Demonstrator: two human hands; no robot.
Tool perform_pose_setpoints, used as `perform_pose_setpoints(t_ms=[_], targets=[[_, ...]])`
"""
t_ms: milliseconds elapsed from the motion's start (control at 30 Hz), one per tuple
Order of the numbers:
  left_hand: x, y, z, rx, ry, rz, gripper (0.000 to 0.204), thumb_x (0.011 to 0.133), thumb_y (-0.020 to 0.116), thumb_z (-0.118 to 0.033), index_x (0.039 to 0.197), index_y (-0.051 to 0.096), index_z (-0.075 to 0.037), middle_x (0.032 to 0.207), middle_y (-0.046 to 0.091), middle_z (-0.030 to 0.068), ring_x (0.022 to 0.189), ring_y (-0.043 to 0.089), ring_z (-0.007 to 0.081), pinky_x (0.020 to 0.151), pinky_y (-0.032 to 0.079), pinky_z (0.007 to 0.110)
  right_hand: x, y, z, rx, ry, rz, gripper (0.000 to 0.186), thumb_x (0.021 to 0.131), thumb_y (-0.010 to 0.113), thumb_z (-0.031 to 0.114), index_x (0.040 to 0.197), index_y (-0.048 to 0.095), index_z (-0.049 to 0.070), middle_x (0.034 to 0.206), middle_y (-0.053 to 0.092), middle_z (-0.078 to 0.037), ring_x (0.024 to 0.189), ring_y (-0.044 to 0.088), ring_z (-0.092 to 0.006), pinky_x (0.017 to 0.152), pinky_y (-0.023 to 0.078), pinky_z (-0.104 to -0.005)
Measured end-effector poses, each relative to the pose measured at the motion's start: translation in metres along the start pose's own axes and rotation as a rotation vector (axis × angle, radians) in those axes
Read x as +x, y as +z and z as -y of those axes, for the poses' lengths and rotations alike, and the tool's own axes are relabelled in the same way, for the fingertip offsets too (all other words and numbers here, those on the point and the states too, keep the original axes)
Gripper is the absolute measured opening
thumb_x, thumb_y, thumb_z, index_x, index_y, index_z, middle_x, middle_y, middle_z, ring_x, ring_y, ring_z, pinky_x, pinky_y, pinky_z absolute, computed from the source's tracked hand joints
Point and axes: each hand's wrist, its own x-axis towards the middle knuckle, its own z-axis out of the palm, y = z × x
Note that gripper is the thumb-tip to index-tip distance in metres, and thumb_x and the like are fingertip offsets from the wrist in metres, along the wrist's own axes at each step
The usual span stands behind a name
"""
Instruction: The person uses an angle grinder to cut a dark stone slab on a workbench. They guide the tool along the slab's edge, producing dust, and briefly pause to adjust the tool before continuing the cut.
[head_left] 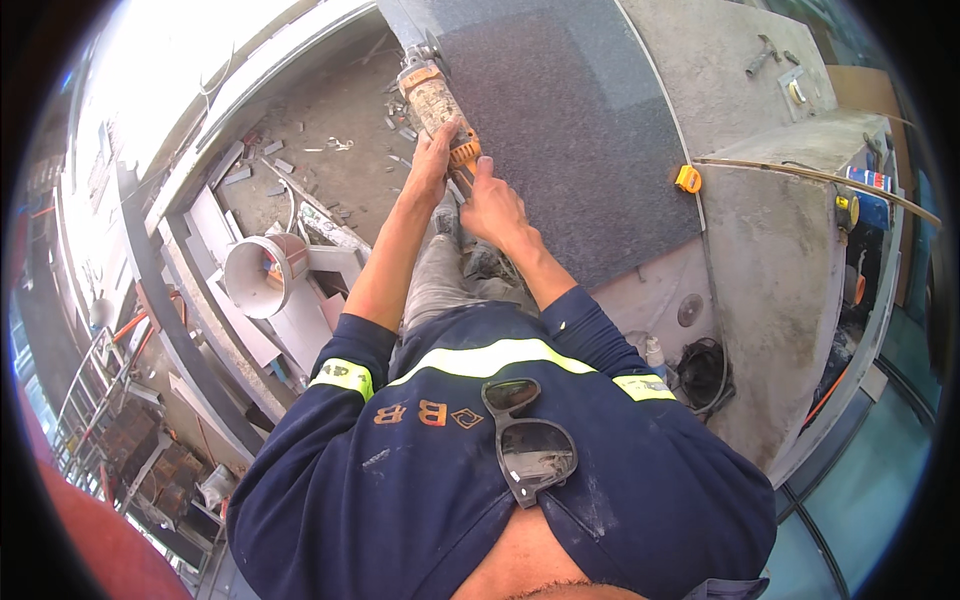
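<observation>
An orange, dust-caked angle grinder (433,97) is in both my hands, its disc end pointing away from me at the left edge of a dark grey slab (560,110). My left hand (436,158) wraps round the middle of the grinder's body. Further back, my right hand (490,205) closes on its rear orange handle. The disc (434,50) is seen nearly edge-on beside the slab's far left part; whether it touches the slab, I cannot tell.
A yellow tape measure (688,179) sits at the slab's right edge. A hammer (762,56) lies on the concrete ledge (720,80) at far right. To the left, a white bucket (262,278) stands near tile offcuts (240,176). A black coiled bundle (704,372) rests by my right side.
</observation>
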Motion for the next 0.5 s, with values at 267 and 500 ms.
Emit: perform_pose_setpoints(t_ms=[267,500], targets=[[0.021,-0.002,-0.010,0.046,0.008,-0.007,0.045,0.109,0.066,-0.039,0.139,0.055,-0.007,0.115,0.069,0.0074,0.104,0.072,0.0225,0.091,0.061,0.043,0.028,0.004,-0.001,-0.018,-0.014,-0.013,0.067,0.090,0.068,0.008,0.146,0.036,-0.007,0.108,0.076,-0.037,0.105,0.075,-0.0547,0.098,0.057,-0.0626],[-0.025,0.006,0.010,0.072,0.015,0.006,0.047,0.110,0.066,-0.040,0.140,0.052,-0.006,0.119,0.067,0.0079,0.106,0.070,0.0215,0.095,0.059,0.041,-0.024,0.001,-0.006,0.001,0.047,0.026,0.064,0.092,0.068,0.010,0.146,0.039,-0.007,0.109,0.076,-0.036,0.107,0.075,-0.0531,0.100,0.057,-0.0620]])
